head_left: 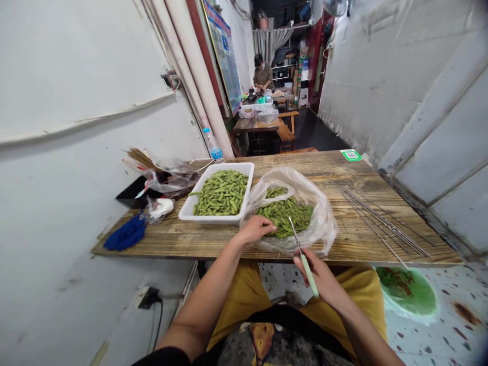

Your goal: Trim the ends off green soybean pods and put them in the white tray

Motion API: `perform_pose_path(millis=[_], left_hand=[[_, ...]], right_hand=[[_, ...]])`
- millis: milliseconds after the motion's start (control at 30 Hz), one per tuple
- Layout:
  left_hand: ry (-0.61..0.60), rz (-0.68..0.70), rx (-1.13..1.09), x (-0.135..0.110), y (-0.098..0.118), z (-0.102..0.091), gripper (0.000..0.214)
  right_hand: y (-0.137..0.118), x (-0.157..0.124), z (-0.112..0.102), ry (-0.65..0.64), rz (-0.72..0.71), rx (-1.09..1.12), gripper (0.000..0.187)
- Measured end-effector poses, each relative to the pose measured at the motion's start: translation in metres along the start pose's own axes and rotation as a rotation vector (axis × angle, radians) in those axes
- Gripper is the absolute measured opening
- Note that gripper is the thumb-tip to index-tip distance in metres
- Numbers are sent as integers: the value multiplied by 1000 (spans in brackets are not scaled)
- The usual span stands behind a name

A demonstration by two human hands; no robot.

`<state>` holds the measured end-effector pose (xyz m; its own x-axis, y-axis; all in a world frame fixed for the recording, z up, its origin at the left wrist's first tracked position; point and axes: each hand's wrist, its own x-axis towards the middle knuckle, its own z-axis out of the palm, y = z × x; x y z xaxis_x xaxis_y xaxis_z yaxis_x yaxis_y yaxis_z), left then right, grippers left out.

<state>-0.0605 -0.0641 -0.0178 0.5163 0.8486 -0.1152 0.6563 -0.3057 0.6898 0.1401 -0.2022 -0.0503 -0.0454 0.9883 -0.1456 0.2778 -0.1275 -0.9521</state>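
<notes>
My left hand point(256, 228) reaches into a clear plastic bag point(324, 218) of green edamame pods point(285, 213), fingers curled down among the pods; whether it holds one is hidden. My right hand point(320, 272) sits at the table's near edge, closed round scissors point(303, 256) with pale green handles, blades pointing up toward the bag. To the left of the bag stands a white tray point(190, 208) full of more edamame pods point(222, 192).
Thin metal skewers point(381, 221) lie on the right of the wooden table point(343, 173). A blue cloth point(125, 235), bags and a water bottle point(213, 146) crowd the left end. A green basin point(409, 295) sits on the floor. A person point(263, 75) works far back.
</notes>
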Motion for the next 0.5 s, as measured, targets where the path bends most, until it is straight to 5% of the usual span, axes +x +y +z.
perform_pose_path(millis=[200,500], left_hand=[[-174,99,-155,-2,13,8,34],[-231,115,-132,-3,17,3,27]], right_hand=[[-7,-2,-1,-67,-3,0,45],[-11,3,-5,-106,-46,58,38]])
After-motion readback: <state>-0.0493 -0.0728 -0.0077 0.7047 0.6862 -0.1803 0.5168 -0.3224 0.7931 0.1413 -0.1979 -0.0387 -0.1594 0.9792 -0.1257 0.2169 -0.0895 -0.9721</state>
